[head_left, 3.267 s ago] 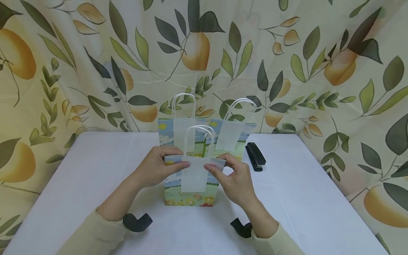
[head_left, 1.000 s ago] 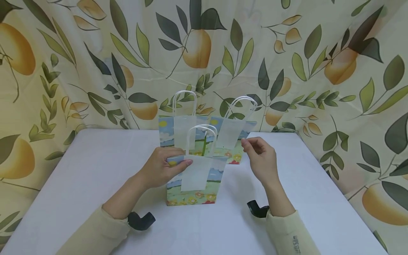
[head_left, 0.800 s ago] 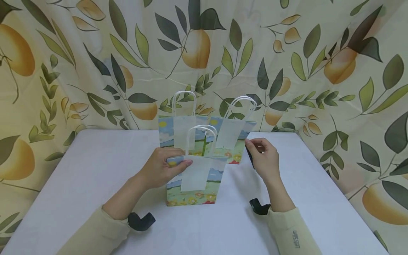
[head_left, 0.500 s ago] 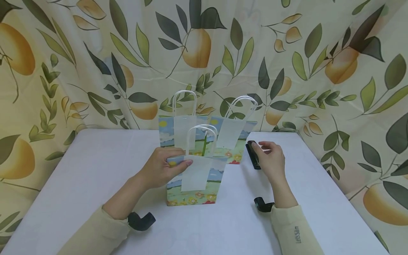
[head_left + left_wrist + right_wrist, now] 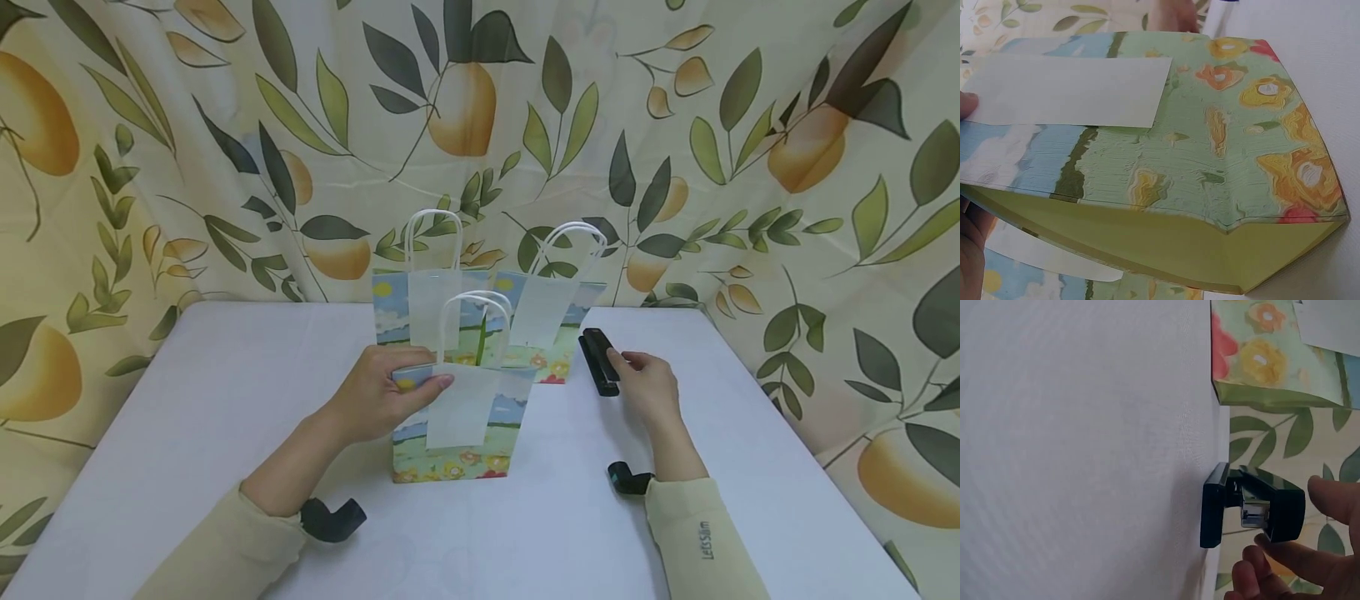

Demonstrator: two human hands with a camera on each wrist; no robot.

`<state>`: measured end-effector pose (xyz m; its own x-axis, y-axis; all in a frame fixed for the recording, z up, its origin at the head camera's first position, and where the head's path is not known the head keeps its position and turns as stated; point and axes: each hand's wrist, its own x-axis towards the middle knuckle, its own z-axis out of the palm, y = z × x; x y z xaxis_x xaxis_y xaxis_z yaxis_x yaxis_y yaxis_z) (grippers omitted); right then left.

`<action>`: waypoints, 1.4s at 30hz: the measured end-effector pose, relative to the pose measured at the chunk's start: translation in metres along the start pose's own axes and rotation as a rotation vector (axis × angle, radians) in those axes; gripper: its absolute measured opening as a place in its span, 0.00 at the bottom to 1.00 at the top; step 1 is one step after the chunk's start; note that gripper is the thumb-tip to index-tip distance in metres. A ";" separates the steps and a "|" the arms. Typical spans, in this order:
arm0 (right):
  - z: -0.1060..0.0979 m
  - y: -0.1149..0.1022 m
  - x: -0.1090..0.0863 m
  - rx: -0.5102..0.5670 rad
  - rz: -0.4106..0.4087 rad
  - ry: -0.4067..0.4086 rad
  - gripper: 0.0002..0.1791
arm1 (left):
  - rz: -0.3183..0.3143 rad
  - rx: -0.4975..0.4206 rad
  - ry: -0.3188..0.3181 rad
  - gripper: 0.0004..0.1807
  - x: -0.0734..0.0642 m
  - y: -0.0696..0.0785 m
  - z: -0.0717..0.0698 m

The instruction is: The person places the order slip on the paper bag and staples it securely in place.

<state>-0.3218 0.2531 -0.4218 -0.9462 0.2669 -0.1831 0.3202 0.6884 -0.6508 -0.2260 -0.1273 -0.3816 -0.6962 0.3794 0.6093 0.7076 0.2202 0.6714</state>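
My left hand [image 5: 382,396] pinches the top left rim of the nearest paper gift bag [image 5: 457,467], thumb in front and fingers behind. This bag stands upright, printed with sky, meadow and flowers, with white handles [image 5: 477,296] and a white paper panel [image 5: 461,408] hanging down its front. In the left wrist view its pale yellow-green side gusset [image 5: 1166,240] shows. Right of the bags a black stapler [image 5: 598,362] lies on the table. My right hand [image 5: 651,387] is at its right side, fingers loosely bent; in the right wrist view thumb and fingertips flank the stapler's raised arm [image 5: 1288,512].
Two similar gift bags stand behind the near one, one at the back left [image 5: 391,312] and one at the back right [image 5: 555,362]. A green strip [image 5: 482,337] shows between the near bag's handles. A fruit-patterned curtain [image 5: 300,150] hangs behind the white table [image 5: 247,383].
My right hand has let go of the near bag's right side and moved right, over and then beside the stapler. My left hand keeps its hold; the stapler stays in place.
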 end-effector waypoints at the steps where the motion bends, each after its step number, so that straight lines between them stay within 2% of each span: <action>1: 0.000 0.000 0.001 -0.003 0.007 -0.016 0.38 | 0.001 0.001 0.001 0.05 0.000 0.000 0.000; 10: -0.001 0.003 0.003 -0.007 0.049 -0.109 0.41 | -0.003 -0.014 0.000 0.05 0.000 0.000 0.001; 19: 0.006 0.002 0.002 -0.008 0.019 -0.158 0.44 | -0.021 -0.017 -0.007 0.05 0.001 0.000 0.000; 23: 0.007 -0.001 0.001 -0.024 0.006 -0.196 0.46 | -0.012 -0.009 0.001 0.03 0.001 0.000 0.000; 27: 0.006 0.000 0.001 -0.032 -0.010 -0.220 0.46 | 0.000 -0.001 0.010 0.06 0.000 0.000 0.001; 35: 0.006 0.004 0.005 0.136 0.043 -0.188 0.44 | -0.022 -0.012 0.006 0.05 -0.002 -0.002 0.002; 38: 0.004 0.002 0.004 0.250 0.074 -0.170 0.44 | -0.019 -0.018 0.001 0.03 -0.002 -0.001 0.002; 42: -0.004 -0.006 0.000 0.437 0.076 -0.167 0.45 | -0.012 -0.021 -0.002 0.03 -0.001 -0.002 0.002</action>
<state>-0.3238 0.2512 -0.4149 -0.9269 0.1688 -0.3352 0.3729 0.3133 -0.8734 -0.2263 -0.1264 -0.3838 -0.7043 0.3790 0.6002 0.6965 0.2059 0.6873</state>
